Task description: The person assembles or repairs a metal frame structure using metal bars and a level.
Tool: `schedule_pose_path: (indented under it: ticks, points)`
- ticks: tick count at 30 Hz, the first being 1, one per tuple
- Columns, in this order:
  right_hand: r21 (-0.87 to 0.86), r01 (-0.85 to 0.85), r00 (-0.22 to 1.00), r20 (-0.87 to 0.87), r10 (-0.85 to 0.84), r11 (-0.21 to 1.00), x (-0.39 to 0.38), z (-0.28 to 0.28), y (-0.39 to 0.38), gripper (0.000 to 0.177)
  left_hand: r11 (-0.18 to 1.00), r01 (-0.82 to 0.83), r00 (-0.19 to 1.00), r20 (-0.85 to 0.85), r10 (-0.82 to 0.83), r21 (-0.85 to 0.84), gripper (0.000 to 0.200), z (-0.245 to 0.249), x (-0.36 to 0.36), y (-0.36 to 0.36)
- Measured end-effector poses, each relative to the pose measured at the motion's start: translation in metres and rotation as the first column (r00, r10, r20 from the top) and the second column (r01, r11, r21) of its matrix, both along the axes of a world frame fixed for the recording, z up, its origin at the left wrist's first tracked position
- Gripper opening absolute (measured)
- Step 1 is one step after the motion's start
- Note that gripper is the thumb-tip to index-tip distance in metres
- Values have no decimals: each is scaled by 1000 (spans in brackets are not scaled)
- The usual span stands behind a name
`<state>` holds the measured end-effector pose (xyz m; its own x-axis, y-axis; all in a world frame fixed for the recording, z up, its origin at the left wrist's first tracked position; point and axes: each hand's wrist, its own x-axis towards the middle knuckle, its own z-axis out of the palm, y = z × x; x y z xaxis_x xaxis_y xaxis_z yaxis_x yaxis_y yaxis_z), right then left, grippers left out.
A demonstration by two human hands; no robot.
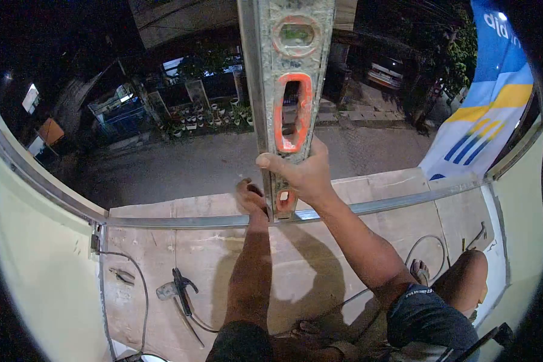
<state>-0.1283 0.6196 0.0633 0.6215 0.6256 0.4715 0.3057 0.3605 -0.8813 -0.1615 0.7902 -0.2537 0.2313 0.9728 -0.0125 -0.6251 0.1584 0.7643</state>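
An upright spirit level [308, 54], scuffed, with orange-rimmed openings, stands against a grey metal stud [254, 78]. My right hand [308, 172] is closed around the level low down, its thumb reaching across to the stud. Lower and to the left, my left hand [251, 196] is curled at the stud's foot; some of its fingers are hidden. Both uprights end at a horizontal metal rail [368, 207] that crosses the wooden floor.
A hammer [166, 292] and a black-handled tool with a cable [186, 295] lie at left on the plywood [211, 265]. Another tool [479, 234] lies at right, by a looped cable [425, 238]. Beyond the platform's edge are a street [181, 169] and a banner [482, 127].
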Motion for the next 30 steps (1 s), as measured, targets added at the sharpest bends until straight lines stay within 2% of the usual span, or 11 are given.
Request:
schedule_pose_path:
  ticks: [5, 6, 8, 9, 11, 13, 16, 23, 25, 29, 30]
  points:
    - [23, -4, 999, -32, 4, 1000, -2, -2, 2, 45, 969, 231, 955, 211, -210, -85, 20, -52, 9, 11]
    - [24, 9, 1000, 7, -9, 1000, -1, -3, 1, 46, 989, 12, 1000, 3, -12, 144, 20, -52, 15, 15]
    - [23, 17, 998, 52, -18, 1000, 1, -3, 1, 47, 903, -160, 961, -147, 235, 398, 19, -30, 19, 17]
    - [14, 16, 998, 61, -16, 1000, 2, -3, 1, 47, 986, -156, 987, -37, 158, 59, 20, 5, 10, 12]
    - [2, 17, 997, 73, -17, 1000, 2, -2, 0, 47, 955, -86, 988, 96, 117, -284, 21, 51, -8, 3]
    - [23, -5, 1000, 17, 5, 1000, -1, 1, -1, 45, 971, -23, 1000, -26, 17, -237, 24, 65, -25, -4]
    - [23, 9, 1000, 27, -9, 1000, 0, -2, 1, 44, 947, -12, 989, 138, 59, -320, 24, 32, 1, -29]
    - [25, -10, 1000, 2, 10, 1000, -1, -2, 0, 44, 971, -72, 995, 56, 87, -230, 21, 1, 8, -14]
    - [16, 17, 999, 34, -18, 1000, 0, -3, 1, 43, 999, 35, 997, 67, -34, -15, 23, -12, 12, -2]
    - [10, 40, 997, 61, -41, 999, 2, -4, 0, 43, 889, 330, 943, 153, -296, -318, 23, -4, 5, -9]
    - [-17, 73, 993, 99, -71, 997, 3, -6, 0, 44, 929, 288, 958, 58, -282, -234, 23, -4, 8, -9]
